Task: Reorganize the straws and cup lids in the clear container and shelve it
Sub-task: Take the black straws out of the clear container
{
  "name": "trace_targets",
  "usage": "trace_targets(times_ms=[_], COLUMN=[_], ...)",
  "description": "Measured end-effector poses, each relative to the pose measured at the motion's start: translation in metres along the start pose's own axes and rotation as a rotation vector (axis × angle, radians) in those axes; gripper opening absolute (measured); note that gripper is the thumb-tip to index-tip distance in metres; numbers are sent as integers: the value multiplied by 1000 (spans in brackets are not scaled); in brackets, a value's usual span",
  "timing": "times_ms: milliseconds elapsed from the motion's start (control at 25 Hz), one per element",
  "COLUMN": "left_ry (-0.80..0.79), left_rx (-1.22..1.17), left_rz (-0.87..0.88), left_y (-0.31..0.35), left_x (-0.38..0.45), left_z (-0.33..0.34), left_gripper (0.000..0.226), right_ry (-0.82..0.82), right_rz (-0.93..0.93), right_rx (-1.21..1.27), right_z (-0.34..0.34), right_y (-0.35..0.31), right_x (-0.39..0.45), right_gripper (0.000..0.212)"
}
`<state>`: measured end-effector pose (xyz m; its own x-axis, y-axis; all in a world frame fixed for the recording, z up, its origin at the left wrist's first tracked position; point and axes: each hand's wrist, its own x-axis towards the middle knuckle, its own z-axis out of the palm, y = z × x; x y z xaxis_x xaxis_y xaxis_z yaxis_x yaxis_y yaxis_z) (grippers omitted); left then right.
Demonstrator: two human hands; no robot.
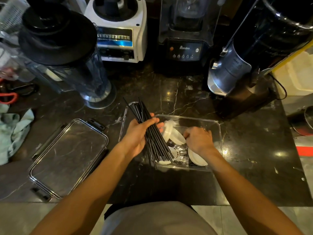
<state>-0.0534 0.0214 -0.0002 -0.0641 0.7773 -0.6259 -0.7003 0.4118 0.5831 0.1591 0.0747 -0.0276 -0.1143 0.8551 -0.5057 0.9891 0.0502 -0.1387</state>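
1. Clear container (pixel 218 131) sits open on the dark marble counter (pixel 177 99), directly in front of the person; its lid (pixel 67 155) lies flat on the counter to the left, well apart, latches out.
2. Left hand (pixel 137 134) grips a bundle of black straws (pixel 152 133), fingers curled round the middle of the bundle. The bundle's long axis runs diagonally, far-left to near-right; upper ends stick out past the container's far-left corner, lower ends dip into the container near its front wall.
3. Right hand (pixel 198 139) is down inside the container among the white cup lids (pixel 171 133), fingers curled. Whether they pinch a lid or wrapper cannot be told; fingertips are hidden.
4. Cup lids lie scattered and tilted inside, some just beside the straws, one under the right wrist. Crumpled clear wrapper (pixel 182 154) lies between them.
5. Key relation: loose lids lie right of the straw bundle, directly under the right hand, so the right hand is nearer the lids; the left hand already has the straws. Likely next move: clear the lids to one side, then lay the straws along the container's long side.
6. Step judged: sorting, early-to-mid; lid off, nothing shelved yet.
7. Readable writing: "Blenders" on the black blender base (pixel 184 50). The white blender base (pixel 122 31) carries a label in Chinese characters, too blurred to read.
8. Blender jug (pixel 67 53) stands far-left.
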Motion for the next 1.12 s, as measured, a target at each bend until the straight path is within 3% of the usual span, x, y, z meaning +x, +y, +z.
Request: trace_targets(times_ms=[80, 240, 400, 680, 960, 1120], left_ry=[-11, -65, -164, -165, -147, -135], left_rx=[-7, -61, -165, -164, -141, -148], left_rz=[0, -19, -71, -73, -64, -70], left_y=[-1, -2, -4, -7, -7, -7], left_x=[1, 3, 7, 10, 6, 6], left_z=[-3, -10, -22, -31, -31, -31], left_gripper=[32, 29, 22, 19, 20, 22], right_ry=[-15, 22, -36, -116, -107, -150], right_rz=[-51, -94, -81, -101, -134, -153], right_rx=[0, -49, -108, -114, -107, -96], right_z=[3, 12, 10, 11, 17, 19], right_y=[-3, -7, -13, -16, -22, -19], right_x=[-1, -3, -3, -7, -6, -5], right_gripper=[26, 9, 12, 34, 29, 48])
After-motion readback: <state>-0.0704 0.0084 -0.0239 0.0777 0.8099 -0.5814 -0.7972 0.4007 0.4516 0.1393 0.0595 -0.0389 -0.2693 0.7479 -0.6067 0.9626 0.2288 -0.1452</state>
